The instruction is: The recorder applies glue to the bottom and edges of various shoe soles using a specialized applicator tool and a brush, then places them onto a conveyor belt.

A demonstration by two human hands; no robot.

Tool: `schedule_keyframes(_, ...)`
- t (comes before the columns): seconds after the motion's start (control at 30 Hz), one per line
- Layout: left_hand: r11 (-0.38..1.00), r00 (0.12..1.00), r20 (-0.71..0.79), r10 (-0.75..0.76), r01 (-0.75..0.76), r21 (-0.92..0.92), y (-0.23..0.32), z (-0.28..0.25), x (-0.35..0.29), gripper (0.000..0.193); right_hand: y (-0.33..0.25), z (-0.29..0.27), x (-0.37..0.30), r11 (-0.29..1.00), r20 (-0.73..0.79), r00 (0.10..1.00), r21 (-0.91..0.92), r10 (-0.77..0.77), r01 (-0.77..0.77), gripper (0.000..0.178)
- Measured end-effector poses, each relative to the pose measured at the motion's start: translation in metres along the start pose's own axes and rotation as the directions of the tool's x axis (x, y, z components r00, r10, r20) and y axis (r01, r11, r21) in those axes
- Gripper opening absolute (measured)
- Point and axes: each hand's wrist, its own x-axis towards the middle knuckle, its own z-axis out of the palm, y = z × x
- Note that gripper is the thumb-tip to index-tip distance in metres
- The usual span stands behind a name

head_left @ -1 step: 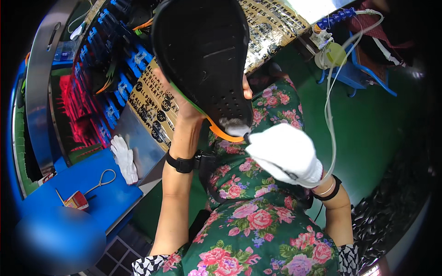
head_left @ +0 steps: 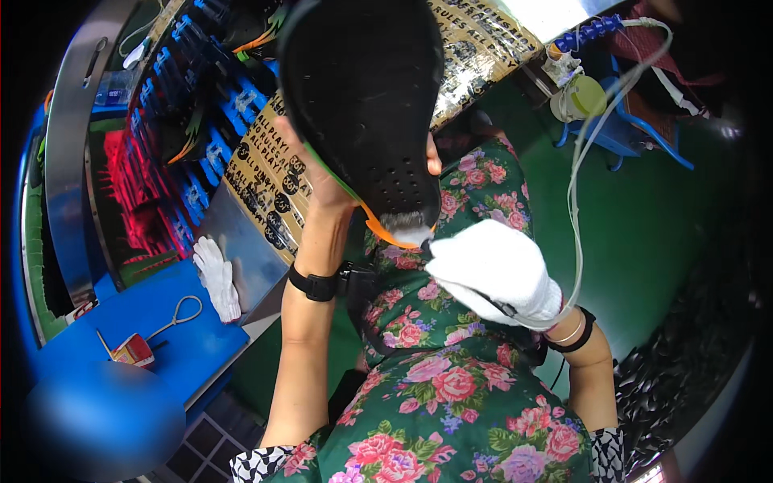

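A black insole-shaped shoe piece (head_left: 362,105), with small holes near its narrow end and a green and orange edge, is held up in front of me. Bare, my left hand (head_left: 322,173) supports it from beneath, its thumb and fingers showing at either side. In a white knitted glove, my right hand (head_left: 495,270) grips a brush whose handle is mostly hidden. The brush's pale bristles (head_left: 411,227) spread over the holed end of the piece. A thin clear hose (head_left: 574,193) runs to the gloved hand.
At left, a blue table (head_left: 97,338) bears a white glove (head_left: 216,278) and a small red-and-yellow box (head_left: 131,352). Beyond are a cardboard surface with clear tape (head_left: 270,189) and a rack with blue holders (head_left: 193,121). Dark scraps (head_left: 672,374) lie at lower right.
The shoe piece has shifted slightly to the right. The bristles now fan more upward across its end, and my gloved hand has moved a little downward.
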Motion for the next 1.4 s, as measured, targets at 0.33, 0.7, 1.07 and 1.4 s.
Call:
schedule_keyframes(0.33,0.980,0.976,0.106,-0.189,0.180,0.091,0.002,-0.020,0.004,0.143,-0.001,0.005,-0.003,1.000,0.108,0.994,0.006,-0.020,0.020,0.031)
schedule_keyframes(0.7,0.884,0.918,-0.043,-0.393,0.390,0.257,0.002,-0.020,0.005,0.102,0.014,0.008,-0.002,0.988,0.247,0.964,0.142,-0.095,0.061,0.030)
schedule_keyframes(1.07,0.766,0.806,-0.031,-0.591,0.573,0.292,0.003,-0.022,0.005,0.084,0.019,-0.004,0.023,0.981,0.301,0.948,0.187,-0.105,0.050,0.025)
schedule_keyframes(1.4,0.941,0.984,0.133,-0.115,0.151,-0.304,-0.007,-0.067,0.014,0.080,0.026,-0.022,0.019,0.364,0.071,0.692,0.809,0.718,-0.461,0.021)
